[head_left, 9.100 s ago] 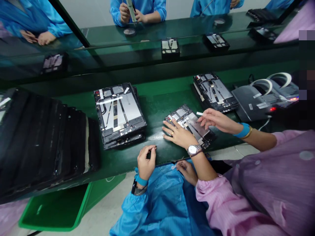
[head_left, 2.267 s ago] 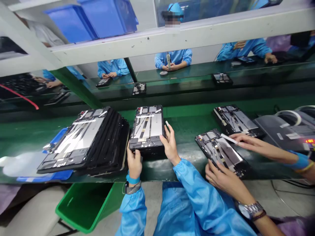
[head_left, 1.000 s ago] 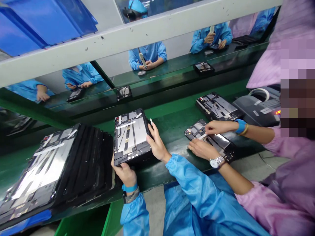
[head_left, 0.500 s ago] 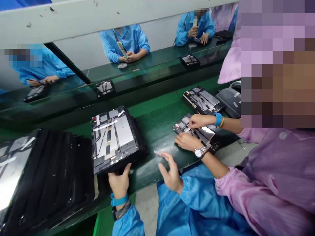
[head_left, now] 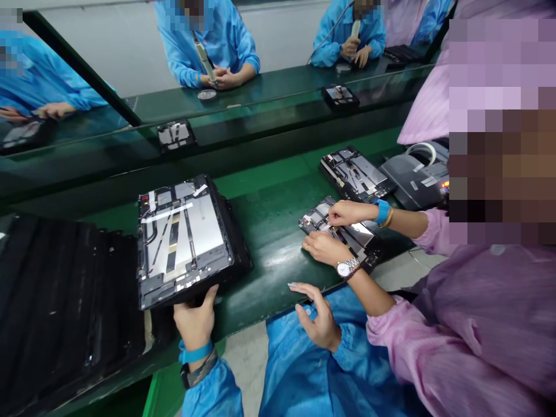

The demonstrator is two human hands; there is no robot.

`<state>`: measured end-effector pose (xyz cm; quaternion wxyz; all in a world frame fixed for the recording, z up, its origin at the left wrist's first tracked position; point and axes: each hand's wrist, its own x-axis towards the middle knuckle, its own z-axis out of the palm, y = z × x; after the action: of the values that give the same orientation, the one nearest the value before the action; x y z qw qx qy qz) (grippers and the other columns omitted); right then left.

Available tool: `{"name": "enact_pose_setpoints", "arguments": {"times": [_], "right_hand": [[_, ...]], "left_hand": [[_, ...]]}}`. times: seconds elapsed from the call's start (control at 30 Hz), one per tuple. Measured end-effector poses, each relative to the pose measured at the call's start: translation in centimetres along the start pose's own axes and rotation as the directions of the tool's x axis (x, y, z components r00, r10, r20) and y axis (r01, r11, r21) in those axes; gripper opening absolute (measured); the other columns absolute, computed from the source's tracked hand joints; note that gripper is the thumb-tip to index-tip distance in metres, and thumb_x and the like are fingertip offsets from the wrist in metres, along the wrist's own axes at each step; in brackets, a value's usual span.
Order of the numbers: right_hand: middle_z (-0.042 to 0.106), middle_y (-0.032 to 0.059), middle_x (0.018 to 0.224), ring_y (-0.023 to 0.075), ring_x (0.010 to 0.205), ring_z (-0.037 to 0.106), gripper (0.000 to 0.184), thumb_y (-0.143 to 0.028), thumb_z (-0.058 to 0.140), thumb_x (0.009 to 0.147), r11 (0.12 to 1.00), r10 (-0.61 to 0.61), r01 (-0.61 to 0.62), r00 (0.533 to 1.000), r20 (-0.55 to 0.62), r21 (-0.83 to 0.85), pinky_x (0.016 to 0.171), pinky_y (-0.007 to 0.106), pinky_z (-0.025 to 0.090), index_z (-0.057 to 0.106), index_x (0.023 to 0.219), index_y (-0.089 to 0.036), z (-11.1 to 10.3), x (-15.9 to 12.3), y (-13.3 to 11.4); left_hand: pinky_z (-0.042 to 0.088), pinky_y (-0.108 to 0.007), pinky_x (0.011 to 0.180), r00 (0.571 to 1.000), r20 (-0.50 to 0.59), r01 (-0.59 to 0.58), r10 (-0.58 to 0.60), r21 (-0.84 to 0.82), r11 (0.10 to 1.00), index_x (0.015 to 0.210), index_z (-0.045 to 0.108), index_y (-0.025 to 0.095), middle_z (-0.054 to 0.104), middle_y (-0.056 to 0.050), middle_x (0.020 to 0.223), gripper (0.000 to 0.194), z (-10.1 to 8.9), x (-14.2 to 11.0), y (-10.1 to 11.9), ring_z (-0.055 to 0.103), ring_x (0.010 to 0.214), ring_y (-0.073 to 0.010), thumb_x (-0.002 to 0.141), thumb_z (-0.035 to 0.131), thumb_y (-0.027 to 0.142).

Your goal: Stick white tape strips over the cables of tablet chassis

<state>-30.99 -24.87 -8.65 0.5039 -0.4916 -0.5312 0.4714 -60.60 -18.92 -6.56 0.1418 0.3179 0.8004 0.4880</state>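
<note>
In the head view, the left hand (head_left: 195, 324) grips a stack of flat, black and silver tablets (head_left: 186, 240) by its near edge, beside a pile of black slabs (head_left: 56, 284). The right hand (head_left: 319, 318) has loosely spread fingers; I cannot tell if it holds anything.

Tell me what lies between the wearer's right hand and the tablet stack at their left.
In the head view, glossy green benchtop lies between the right hand and tablet stack.

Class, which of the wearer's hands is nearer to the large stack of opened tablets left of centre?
Left. The left hand touches the near edge of the stack of opened tablets; the right hand is apart from it, off to the right.
</note>
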Motion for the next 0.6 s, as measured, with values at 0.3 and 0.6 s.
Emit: {"name": "enact_pose_setpoints", "arguments": {"times": [0.3, 0.6], "right_hand": [[0.074, -0.0057, 0.135, 0.0417, 0.129, 0.068, 0.057, -0.037, 0.071, 0.093, 1.000, 0.021, -0.021, 1.000, 0.002, -0.002, 0.115, 0.069, 0.053, 0.059, 0.141, -0.067, -0.24, 0.01, -0.19], [0.073, 0.0003, 0.136, 0.0395, 0.132, 0.066, 0.050, -0.036, 0.075, 0.093, 0.996, 0.060, -0.061, 0.998, 0.024, 0.062, 0.118, 0.076, 0.048, 0.066, 0.138, -0.052, -0.29, -0.01, 0.28]], "left_hand": [[0.047, -0.067, 0.118, 1.000, -0.012, 0.023, -0.023, 0.046, 0.999, 0.117, 0.070, 0.012, 0.074, -0.021, 0.121, 0.084, -0.06, 0.00, 0.00, 0.067, 0.124, -0.0450, 0.053, 0.088, 0.063], [0.046, -0.067, 0.119, 1.000, -0.008, 0.023, -0.023, 0.044, 0.999, 0.117, 0.069, 0.012, 0.074, -0.021, 0.122, 0.085, -0.01, 0.16, -0.32, 0.068, 0.124, -0.0450, 0.052, 0.087, 0.064]]}}
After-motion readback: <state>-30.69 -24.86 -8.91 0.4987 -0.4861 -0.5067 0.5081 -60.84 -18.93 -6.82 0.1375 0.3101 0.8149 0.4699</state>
